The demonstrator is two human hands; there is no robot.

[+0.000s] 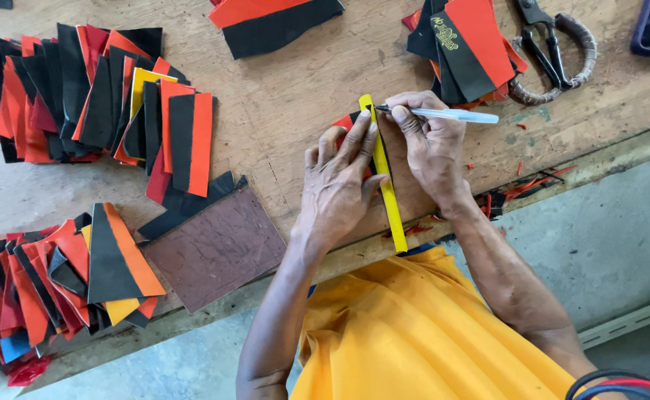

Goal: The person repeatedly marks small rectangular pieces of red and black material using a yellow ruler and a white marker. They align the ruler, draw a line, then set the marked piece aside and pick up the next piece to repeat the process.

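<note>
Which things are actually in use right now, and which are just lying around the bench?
In use: left hand pressing yellow ruler on red-and-black piece; right hand holding pen.

Lying about: scissors, brown board, stacks of cut pieces.

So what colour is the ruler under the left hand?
Yellow; the ruler shows best in the head view.

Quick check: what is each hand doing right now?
Left hand: open, fingers pressing the yellow ruler flat.
Right hand: closed on a pen.

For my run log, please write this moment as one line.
left hand: presses yellow ruler on red-black piece | right hand: holds pen at ruler
</note>
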